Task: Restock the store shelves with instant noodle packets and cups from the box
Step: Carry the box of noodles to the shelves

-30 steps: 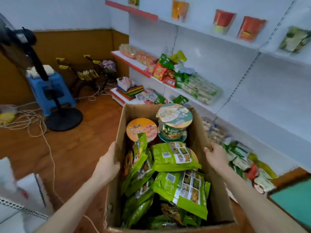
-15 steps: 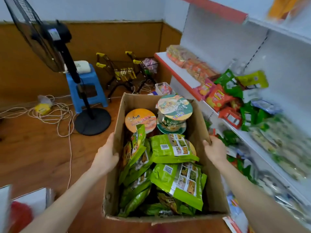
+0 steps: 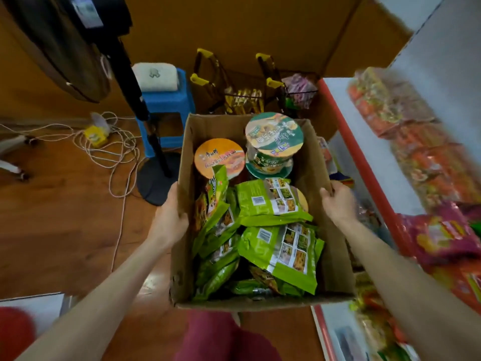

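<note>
Beside the red-edged shelf (image 3: 364, 162), the cardboard box (image 3: 320, 162) has swung closer and lower over the wood floor (image 3: 52, 217) since a second ago, left hand (image 3: 169, 217) and right hand (image 3: 338, 204) each clamped on a side wall, nothing shelved yet; crinkly green noodle packets (image 3: 270, 201) and round foil-lidded cups (image 3: 274, 131) fill it.
</note>
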The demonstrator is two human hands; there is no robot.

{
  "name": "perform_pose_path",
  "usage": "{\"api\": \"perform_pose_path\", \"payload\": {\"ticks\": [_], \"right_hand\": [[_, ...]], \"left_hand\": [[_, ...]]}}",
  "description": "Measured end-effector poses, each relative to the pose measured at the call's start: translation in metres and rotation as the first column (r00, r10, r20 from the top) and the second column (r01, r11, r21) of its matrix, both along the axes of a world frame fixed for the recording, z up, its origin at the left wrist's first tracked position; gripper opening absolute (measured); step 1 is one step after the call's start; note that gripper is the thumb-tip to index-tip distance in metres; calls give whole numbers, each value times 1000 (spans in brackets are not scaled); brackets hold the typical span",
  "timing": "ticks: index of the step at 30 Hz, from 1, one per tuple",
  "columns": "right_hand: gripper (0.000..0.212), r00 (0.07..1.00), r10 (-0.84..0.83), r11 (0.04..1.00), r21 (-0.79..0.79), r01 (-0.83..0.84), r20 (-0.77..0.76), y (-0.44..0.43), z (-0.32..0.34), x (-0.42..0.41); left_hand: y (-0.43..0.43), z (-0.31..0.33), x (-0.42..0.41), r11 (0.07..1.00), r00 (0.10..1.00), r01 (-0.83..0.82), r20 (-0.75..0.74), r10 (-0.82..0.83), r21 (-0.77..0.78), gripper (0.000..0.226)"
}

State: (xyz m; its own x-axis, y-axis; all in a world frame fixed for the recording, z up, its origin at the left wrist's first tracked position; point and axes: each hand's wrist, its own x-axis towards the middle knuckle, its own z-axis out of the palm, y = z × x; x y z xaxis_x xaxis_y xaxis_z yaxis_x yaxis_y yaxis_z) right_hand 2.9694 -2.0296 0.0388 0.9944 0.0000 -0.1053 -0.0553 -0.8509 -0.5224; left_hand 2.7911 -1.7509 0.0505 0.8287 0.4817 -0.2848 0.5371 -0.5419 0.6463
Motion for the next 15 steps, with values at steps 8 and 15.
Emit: {"api": "perform_pose_path", "payload": {"ticks": [8,15], "right_hand": [[34,996,34,999,0,-34,-84,68,-79,171],[23,985,-9,999,38,15,-173,100,-175,277]], "left_hand": [[51,-82,156,994,994,-106,-43,105,-4,71],[68,-178,259,979,977,-198,-90,192,-57,60]]}}
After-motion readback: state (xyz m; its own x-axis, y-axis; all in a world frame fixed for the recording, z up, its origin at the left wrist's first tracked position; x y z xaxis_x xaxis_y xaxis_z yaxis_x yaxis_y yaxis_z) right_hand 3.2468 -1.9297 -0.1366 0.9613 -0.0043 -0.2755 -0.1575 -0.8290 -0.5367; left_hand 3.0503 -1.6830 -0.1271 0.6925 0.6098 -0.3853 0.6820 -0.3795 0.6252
